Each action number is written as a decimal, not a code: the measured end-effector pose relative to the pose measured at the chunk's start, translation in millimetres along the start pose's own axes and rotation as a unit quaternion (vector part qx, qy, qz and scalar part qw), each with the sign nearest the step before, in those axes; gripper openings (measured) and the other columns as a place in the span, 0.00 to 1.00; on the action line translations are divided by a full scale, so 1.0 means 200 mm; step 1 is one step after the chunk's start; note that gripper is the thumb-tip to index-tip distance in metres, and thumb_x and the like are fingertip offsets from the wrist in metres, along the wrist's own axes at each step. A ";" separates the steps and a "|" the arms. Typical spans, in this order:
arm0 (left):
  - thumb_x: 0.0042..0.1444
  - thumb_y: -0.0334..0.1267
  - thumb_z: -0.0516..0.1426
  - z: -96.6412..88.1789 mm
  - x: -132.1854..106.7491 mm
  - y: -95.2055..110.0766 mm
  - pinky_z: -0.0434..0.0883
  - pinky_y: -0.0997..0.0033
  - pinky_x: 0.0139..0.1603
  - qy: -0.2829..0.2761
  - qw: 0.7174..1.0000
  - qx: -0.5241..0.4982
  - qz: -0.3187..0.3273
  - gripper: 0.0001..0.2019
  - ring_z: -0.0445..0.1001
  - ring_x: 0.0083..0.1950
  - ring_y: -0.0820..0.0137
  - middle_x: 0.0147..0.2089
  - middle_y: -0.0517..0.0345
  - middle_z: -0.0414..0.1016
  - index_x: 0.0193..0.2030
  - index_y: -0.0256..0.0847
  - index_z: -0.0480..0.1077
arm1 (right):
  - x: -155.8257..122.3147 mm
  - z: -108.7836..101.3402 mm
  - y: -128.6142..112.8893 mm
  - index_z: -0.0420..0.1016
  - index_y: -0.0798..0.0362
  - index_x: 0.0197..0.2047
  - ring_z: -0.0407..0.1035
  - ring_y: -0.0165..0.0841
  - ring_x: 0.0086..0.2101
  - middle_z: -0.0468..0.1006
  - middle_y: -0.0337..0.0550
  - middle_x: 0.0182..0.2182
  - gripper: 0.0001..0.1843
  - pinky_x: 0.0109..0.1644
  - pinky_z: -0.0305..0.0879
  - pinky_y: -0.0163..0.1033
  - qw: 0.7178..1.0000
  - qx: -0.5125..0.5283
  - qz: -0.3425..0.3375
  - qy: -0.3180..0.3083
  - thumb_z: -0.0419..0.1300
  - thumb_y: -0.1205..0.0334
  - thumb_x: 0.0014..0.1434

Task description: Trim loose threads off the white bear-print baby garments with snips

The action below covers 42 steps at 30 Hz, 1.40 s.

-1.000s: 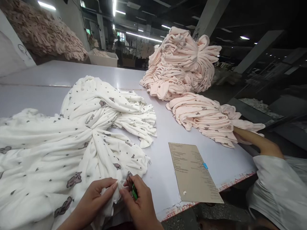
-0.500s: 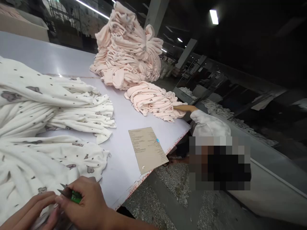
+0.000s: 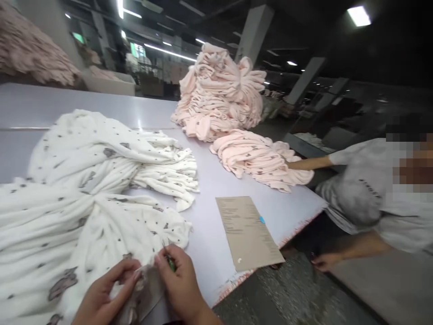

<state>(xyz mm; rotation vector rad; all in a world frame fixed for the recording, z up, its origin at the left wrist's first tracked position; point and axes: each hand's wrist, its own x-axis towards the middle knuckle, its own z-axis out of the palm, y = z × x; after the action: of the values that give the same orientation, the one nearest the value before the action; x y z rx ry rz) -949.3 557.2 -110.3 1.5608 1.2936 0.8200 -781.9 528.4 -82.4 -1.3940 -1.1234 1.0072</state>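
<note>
A big heap of white printed garments (image 3: 84,189) covers the near left of the pale table (image 3: 216,180). My left hand (image 3: 104,298) pinches the edge of one white garment at the table's front edge. My right hand (image 3: 179,284) is closed on a small green-handled thread snipper (image 3: 170,261), its metal tip at the same piece of cloth, touching my left fingertips.
A brown printed card (image 3: 246,232) lies near the table's right edge. Two stacks of pink garments (image 3: 223,95) (image 3: 260,158) stand further back. A co-worker in a white shirt (image 3: 368,189) at the right reaches an arm to the lower pink stack.
The view swung right toward the co-worker and has come back left. My hands stay together on the white cloth with the snipper. The co-worker's arm remains at the pink stack.
</note>
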 end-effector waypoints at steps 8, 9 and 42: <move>0.57 0.47 0.51 0.04 0.00 0.12 0.66 0.77 0.36 -0.069 0.997 -0.042 0.011 0.10 0.68 0.32 0.69 0.29 0.64 0.70 0.33 0.44 0.66 | -0.01 0.01 0.01 0.62 0.53 0.26 0.53 0.29 0.26 0.57 0.33 0.22 0.15 0.30 0.52 0.33 0.996 0.051 0.047 -0.054 0.55 0.52 0.57; 0.56 0.46 0.51 0.04 0.00 0.12 0.66 0.77 0.37 -0.068 0.997 -0.044 0.012 0.09 0.69 0.33 0.69 0.30 0.64 0.71 0.34 0.44 0.67 | -0.01 0.01 0.01 0.62 0.53 0.26 0.54 0.29 0.26 0.58 0.33 0.22 0.14 0.31 0.52 0.33 0.996 0.055 0.045 -0.055 0.55 0.52 0.57; 0.50 0.50 0.57 0.01 -0.01 0.18 0.67 0.77 0.32 -0.018 0.996 -0.059 -0.071 0.13 0.67 0.30 0.69 0.25 0.64 0.70 0.29 0.42 0.72 | -0.07 0.01 0.10 0.65 0.52 0.24 0.61 0.29 0.21 0.63 0.34 0.16 0.19 0.25 0.52 0.32 0.988 -0.087 -0.002 -0.127 0.51 0.51 0.63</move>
<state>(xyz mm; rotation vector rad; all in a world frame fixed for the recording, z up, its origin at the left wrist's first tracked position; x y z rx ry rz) -934.9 554.2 -76.9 1.3680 1.2904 0.7610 -785.3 514.3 -102.4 -1.4261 -1.4295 1.1277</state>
